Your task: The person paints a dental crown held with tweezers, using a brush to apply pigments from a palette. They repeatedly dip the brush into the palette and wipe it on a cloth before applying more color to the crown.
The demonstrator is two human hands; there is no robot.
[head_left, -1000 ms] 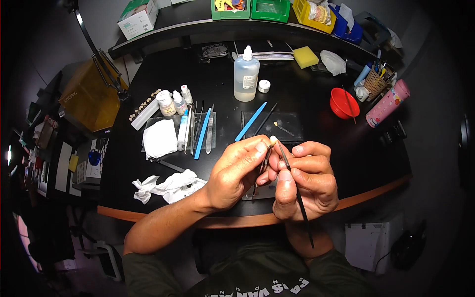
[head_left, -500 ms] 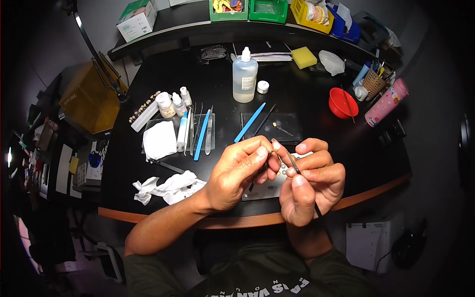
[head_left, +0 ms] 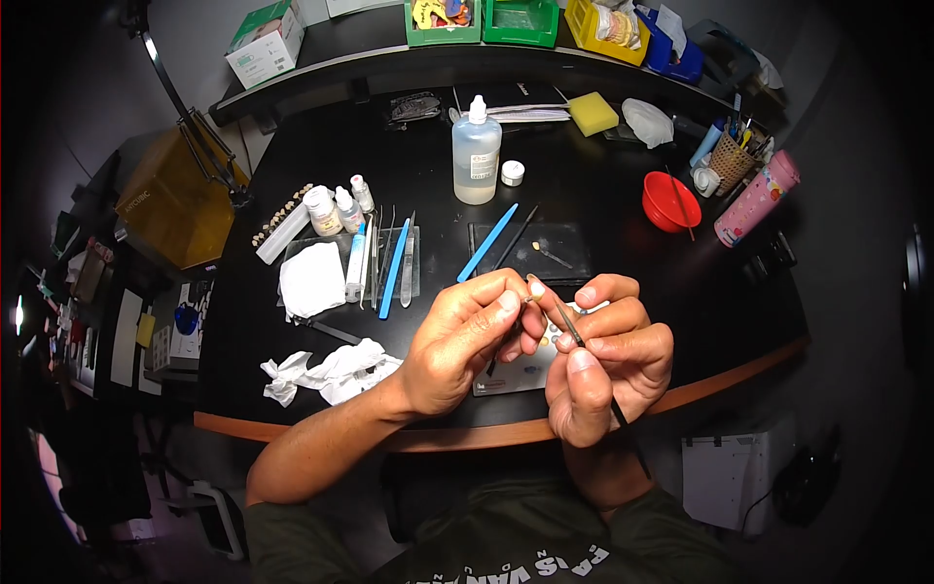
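Note:
My left hand (head_left: 452, 341) is closed in a pinch just in front of my chest, over the near part of the table. At its fingertips shows a small whitish tooth-like piece (head_left: 536, 289), and a dark thin handle sticks out below the palm. My right hand (head_left: 618, 365) grips a slim dark brush (head_left: 620, 414) between thumb and fingers, its upper end slanting towards the small piece. Its index fingertip lies right by that piece. Beneath both hands is a pale mixing palette (head_left: 525, 376) with several small coloured spots, partly hidden by the fingers.
Crumpled tissue (head_left: 336, 372) and a folded white cloth (head_left: 312, 277) lie left, beside blue-handled tools (head_left: 394, 268) and small bottles (head_left: 321, 209). A large liquid bottle (head_left: 477, 156) stands behind a dark tile (head_left: 559, 238). Further right are a red bowl (head_left: 669, 204) and pink flask (head_left: 754, 200).
Both hands keep nearly the same pose and hold. The brush and right fingers have shifted very slightly, and the whole view has moved a little.

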